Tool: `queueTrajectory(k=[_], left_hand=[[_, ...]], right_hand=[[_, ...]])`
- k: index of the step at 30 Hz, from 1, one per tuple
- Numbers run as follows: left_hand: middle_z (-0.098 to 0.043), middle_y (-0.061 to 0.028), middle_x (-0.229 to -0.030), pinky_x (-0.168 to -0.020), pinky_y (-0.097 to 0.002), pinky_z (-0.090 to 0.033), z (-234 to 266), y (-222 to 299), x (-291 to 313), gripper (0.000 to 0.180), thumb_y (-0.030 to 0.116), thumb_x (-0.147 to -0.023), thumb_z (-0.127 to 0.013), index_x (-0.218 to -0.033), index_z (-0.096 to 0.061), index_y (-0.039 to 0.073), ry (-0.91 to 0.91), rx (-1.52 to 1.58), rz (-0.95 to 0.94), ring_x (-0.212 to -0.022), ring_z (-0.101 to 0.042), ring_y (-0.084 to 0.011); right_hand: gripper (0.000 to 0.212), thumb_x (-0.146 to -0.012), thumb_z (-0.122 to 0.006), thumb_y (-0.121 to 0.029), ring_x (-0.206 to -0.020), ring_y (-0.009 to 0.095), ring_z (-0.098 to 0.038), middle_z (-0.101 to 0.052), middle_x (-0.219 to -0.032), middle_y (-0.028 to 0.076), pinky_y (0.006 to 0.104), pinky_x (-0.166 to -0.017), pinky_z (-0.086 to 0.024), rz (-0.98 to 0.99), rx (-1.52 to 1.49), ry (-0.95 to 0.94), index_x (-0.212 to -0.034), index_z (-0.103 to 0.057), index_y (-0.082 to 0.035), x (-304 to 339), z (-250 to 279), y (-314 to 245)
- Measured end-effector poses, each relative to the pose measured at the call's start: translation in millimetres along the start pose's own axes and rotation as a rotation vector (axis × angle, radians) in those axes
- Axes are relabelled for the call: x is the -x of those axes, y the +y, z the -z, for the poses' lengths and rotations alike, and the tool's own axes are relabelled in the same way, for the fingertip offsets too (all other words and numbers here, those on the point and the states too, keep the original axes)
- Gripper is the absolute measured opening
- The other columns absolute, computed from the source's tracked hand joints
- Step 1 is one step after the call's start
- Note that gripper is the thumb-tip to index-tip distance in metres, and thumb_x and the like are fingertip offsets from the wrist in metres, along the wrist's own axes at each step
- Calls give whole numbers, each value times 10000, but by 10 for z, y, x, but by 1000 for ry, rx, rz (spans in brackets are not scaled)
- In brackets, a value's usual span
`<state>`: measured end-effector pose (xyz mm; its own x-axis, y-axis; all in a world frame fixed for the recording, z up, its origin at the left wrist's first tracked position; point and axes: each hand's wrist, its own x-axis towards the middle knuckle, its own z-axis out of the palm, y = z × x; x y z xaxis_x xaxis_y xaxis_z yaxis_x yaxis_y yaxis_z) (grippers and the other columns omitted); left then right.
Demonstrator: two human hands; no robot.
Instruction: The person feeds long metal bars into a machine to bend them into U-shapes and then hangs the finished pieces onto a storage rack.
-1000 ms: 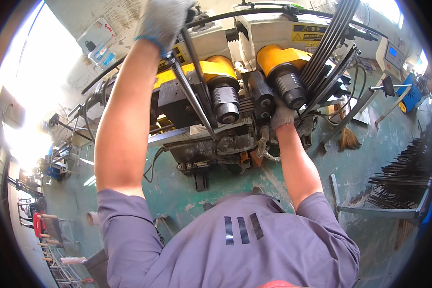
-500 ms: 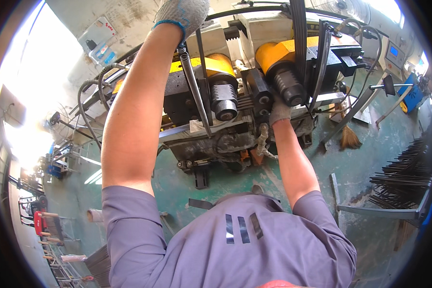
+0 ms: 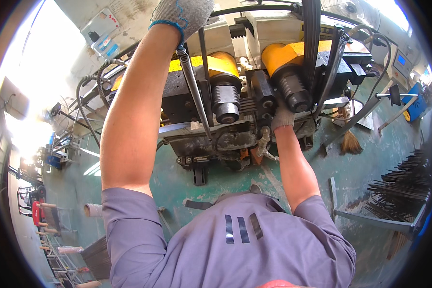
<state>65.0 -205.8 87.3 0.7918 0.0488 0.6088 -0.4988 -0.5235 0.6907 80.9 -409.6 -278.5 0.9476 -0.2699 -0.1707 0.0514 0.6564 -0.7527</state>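
My left hand point(image 3: 186, 18), in a knitted glove with a blue cuff, is raised at the top edge, partly cut off. Just below its wrist is the top of a coil spring point(image 3: 195, 91); its fingers are out of sight. My right hand point(image 3: 284, 118), also gloved, reaches in beneath the right black ribbed cylinder point(image 3: 290, 86), beside a black block point(image 3: 263, 93). The machine hides its fingers. A left black ribbed cylinder point(image 3: 225, 101) sits under a yellow housing point(image 3: 224, 64). Below the block a dirty pipe fitting point(image 3: 263, 139) sticks out.
Dark upright strips point(image 3: 311, 38) pass in front of the right yellow housing point(image 3: 281, 56). At right are a broom point(image 3: 351, 142), a control box with a screen point(image 3: 400, 63) and a rack of thin dark rods point(image 3: 401, 187). Hoses point(image 3: 84, 103) loop at left.
The view has shifted a little, so the machine sits slightly farther right in the picture. Both hands stay at nearly the same places on it.
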Motion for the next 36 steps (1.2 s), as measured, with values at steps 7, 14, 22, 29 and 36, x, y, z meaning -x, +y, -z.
queueTrajectory(k=[7,14,22,29,36], left_hand=[[-671,-116,-806,-649,-335,-566,-41,225,104,244,57,-945,-616,-1178,-579,-5,-1,-104,8,-711,-697,-220],[-654,-90,-778,-591,-329,-556,76,-299,-209,204,29,-933,-635,-1125,-588,-23,-222,357,-176,-680,-686,-199],[-690,-91,-831,-568,-299,-527,97,487,-14,74,28,-928,-630,-969,-675,-16,117,61,63,-660,-650,-164],[-702,-121,-859,-681,-317,-574,237,224,99,187,25,-905,-649,-1072,-650,-61,3,-2,109,-751,-692,-209],[-742,-134,-860,-760,-339,-598,508,110,74,189,169,-921,-634,-961,-768,40,-248,-1153,-423,-858,-746,-247]], right_hand=[[410,-923,-773,-186,-1007,202,-670,-661,-1179,52,370,-824,-587,86,-3,51,-1305,-646,-108,-91,-2,29],[406,-924,-765,-163,-1008,202,-671,-669,-1173,50,368,-828,-586,-16,-99,59,-1308,-645,-106,52,-141,-73],[426,-925,-768,-160,-1000,198,-674,-677,-1195,40,367,-818,-585,41,-12,60,-1329,-641,-118,-75,-80,102],[303,-946,-719,-121,-994,175,-650,-685,-1150,60,362,-843,-553,38,83,73,-1227,-663,-24,-7,31,54],[238,-942,-682,-52,-998,195,-671,-706,-1157,93,356,-865,-550,56,51,26,-1172,-685,12,-135,180,250]])
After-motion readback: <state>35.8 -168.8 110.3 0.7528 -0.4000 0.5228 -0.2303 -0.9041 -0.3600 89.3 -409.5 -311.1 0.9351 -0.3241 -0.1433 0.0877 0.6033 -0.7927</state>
